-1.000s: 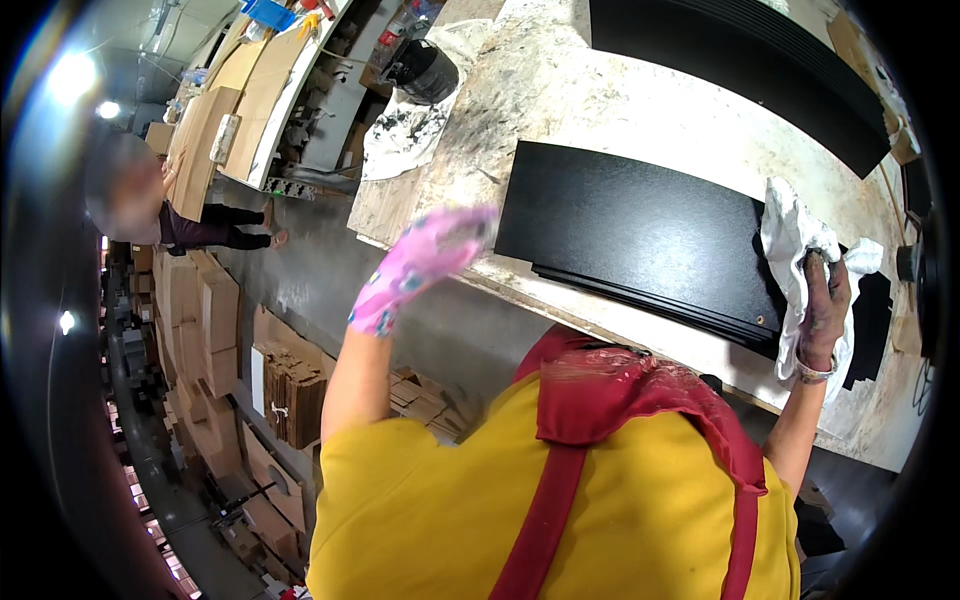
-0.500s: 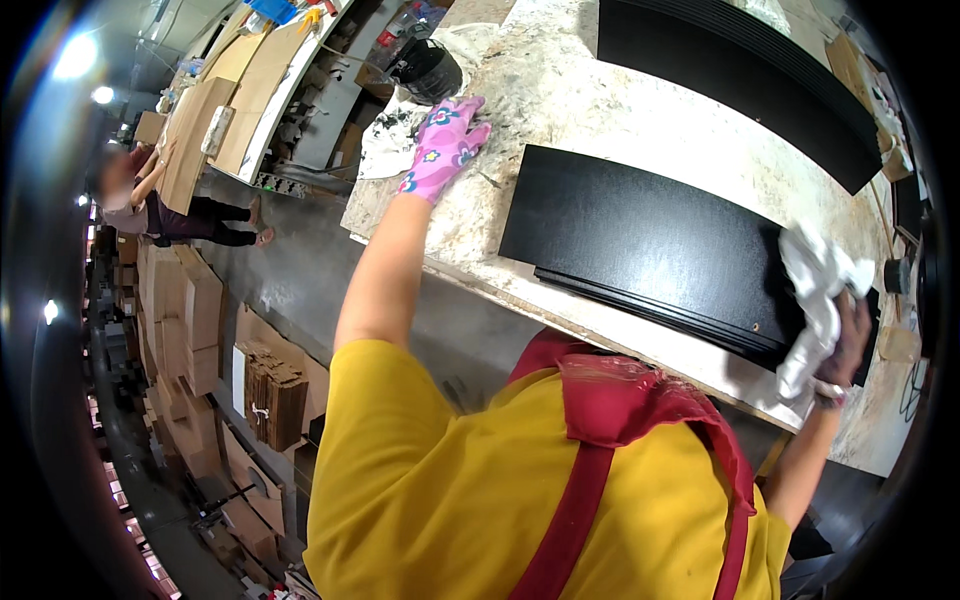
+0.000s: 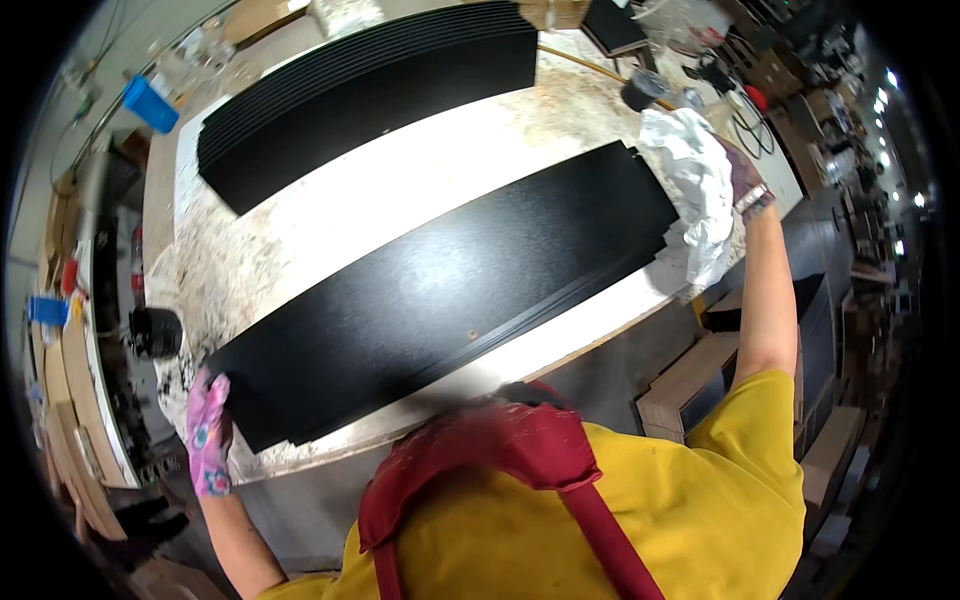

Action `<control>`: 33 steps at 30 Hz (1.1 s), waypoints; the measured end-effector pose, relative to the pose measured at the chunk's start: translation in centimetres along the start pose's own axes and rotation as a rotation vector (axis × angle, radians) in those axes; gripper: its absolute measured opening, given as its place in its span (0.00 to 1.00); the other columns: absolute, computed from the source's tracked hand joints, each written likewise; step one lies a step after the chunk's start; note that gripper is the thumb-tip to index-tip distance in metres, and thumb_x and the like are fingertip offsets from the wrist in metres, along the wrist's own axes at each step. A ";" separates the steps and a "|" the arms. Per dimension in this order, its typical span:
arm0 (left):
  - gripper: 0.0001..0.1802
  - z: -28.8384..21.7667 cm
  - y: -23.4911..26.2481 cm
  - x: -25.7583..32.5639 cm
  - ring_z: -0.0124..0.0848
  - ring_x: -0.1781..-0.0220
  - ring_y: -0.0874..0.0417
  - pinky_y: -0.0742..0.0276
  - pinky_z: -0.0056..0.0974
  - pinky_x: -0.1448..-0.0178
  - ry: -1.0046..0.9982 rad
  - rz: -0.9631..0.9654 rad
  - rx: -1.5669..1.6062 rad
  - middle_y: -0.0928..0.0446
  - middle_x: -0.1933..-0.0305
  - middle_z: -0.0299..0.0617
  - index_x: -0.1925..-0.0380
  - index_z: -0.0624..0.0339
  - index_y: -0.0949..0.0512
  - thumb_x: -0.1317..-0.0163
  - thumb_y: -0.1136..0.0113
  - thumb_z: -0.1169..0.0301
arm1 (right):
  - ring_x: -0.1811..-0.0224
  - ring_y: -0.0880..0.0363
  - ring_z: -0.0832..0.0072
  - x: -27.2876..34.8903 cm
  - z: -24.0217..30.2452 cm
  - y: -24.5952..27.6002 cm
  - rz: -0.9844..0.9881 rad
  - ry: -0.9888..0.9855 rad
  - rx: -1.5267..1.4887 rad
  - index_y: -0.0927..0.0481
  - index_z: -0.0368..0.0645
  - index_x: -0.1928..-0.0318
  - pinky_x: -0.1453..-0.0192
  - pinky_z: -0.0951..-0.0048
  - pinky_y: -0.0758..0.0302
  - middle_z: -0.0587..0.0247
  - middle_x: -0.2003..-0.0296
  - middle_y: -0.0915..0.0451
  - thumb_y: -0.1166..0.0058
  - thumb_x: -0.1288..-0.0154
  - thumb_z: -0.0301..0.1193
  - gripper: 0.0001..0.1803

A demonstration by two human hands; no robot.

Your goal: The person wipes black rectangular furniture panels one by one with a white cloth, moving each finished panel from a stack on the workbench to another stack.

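A long black board [image 3: 440,260] lies on a few similar boards near the front edge of the worktable. My left hand [image 3: 208,440], in a pink flowered glove, is at the board's left end, its fingers closed against the edge; the far side of the grip is hidden. Beyond the board's right end, my right hand [image 3: 742,178] wears a dark glove and grips a crumpled white cloth [image 3: 700,185]. The cloth hangs down beside the right end of the stack; part of the fingers is behind it.
Farther back lies a second stack of black boards [image 3: 380,110] on the stained white worktable [image 3: 270,250]. A black container [image 3: 156,332] stands at the left, a dark cup [image 3: 643,90] at the far right. A blue cup [image 3: 150,104] is at the back left. Cardboard boxes [image 3: 690,385] sit below on the right.
My left hand has gone from the bare tabletop to the board's left end. My right hand, still holding the cloth, has moved off the board past its right end. The view has turned.
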State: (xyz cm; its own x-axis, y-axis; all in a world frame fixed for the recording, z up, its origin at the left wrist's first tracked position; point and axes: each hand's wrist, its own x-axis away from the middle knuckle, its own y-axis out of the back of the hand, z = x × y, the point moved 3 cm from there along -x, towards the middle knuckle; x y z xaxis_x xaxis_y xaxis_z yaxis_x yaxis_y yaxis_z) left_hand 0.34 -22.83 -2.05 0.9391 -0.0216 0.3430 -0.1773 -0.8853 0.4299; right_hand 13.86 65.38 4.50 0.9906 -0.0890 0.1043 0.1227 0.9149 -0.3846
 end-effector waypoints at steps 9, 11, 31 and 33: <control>0.25 -8.0 0.9 1.0 0.22 0.56 0.25 0.30 0.27 0.49 -0.361 -0.063 -0.085 0.23 0.56 0.35 0.45 0.66 0.27 0.37 0.39 0.60 | 0.39 0.29 0.70 0.2 -0.4 -6.1 0.177 0.008 0.388 0.32 0.34 0.36 0.30 0.70 0.36 0.55 0.41 0.25 0.45 0.35 0.43 0.33; 0.27 -8.1 2.0 1.3 0.26 0.55 0.24 0.29 0.30 0.47 -0.308 -0.068 -0.032 0.23 0.54 0.37 0.46 0.65 0.26 0.38 0.38 0.57 | 0.41 0.26 0.69 0.7 1.0 -5.8 -0.013 0.074 0.515 0.33 0.33 0.37 0.33 0.68 0.32 0.54 0.44 0.24 0.45 0.37 0.44 0.34; 0.30 -15.1 -11.7 8.0 0.50 0.28 0.37 0.44 0.51 0.27 -0.955 -0.002 -0.958 0.33 0.32 0.51 0.35 0.61 0.33 0.39 0.46 0.69 | 0.52 0.19 0.72 5.5 -3.3 -20.6 -0.606 0.111 0.575 0.26 0.40 0.43 0.47 0.71 0.21 0.52 0.48 0.21 0.40 0.39 0.33 0.24; 0.35 -15.3 -14.7 5.9 0.50 0.25 0.42 0.49 0.52 0.25 -0.997 0.031 -0.958 0.39 0.28 0.51 0.31 0.59 0.39 0.39 0.46 0.68 | 0.53 0.19 0.69 2.3 -8.5 -31.1 -0.188 0.493 1.159 0.27 0.45 0.41 0.51 0.65 0.21 0.56 0.47 0.22 0.37 0.42 0.42 0.30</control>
State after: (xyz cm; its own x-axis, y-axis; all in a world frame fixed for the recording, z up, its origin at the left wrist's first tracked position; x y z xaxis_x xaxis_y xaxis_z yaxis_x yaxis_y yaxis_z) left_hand 3.94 -2.79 6.43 0.6703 -0.7148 -0.1992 0.0487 -0.2255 0.9730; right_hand 12.83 33.31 8.88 0.9121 -0.1625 -0.3764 0.3847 0.6567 0.6486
